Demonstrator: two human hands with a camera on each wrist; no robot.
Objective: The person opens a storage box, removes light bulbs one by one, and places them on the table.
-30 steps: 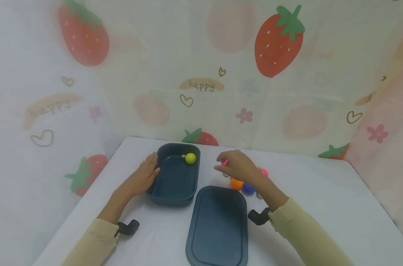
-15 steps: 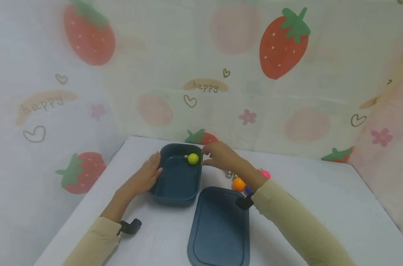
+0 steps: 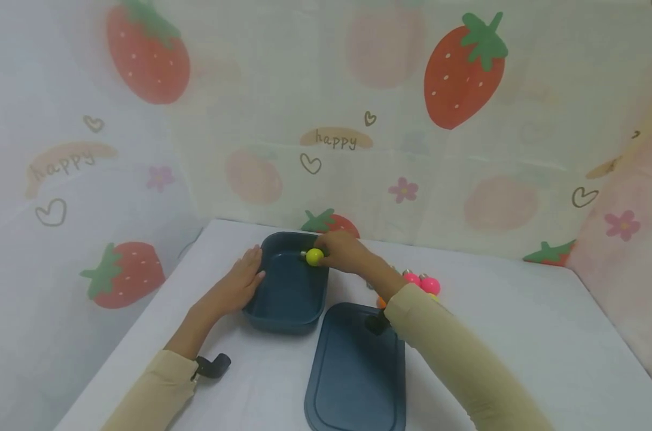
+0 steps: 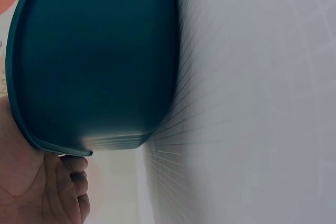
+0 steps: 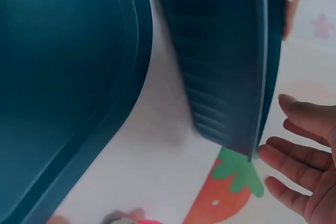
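In the head view, a dark blue-green box (image 3: 286, 287) stands with its inside showing. A yellow round bulb (image 3: 314, 257) with a metal base lies near its far right corner. My left hand (image 3: 236, 281) rests along the box's left rim, fingers extended. The left wrist view shows that hand (image 4: 42, 182) at the rim. My right hand (image 3: 343, 251) is over the right rim, fingertips beside the yellow bulb; whether they touch is unclear. In the right wrist view, this hand (image 5: 304, 153) has its fingers spread and slightly bent, with nothing visible between them.
A matching flat lid (image 3: 355, 371) lies in front and to the right of the box. Pink bulbs (image 3: 430, 285) and an orange bulb (image 3: 381, 302) lie beyond the right forearm, partly hidden. A strawberry-printed curtain (image 3: 401, 149) closes off the back.
My right hand has moved left from the loose bulbs to the box's right rim, beside the yellow bulb. My left hand stays against the box.
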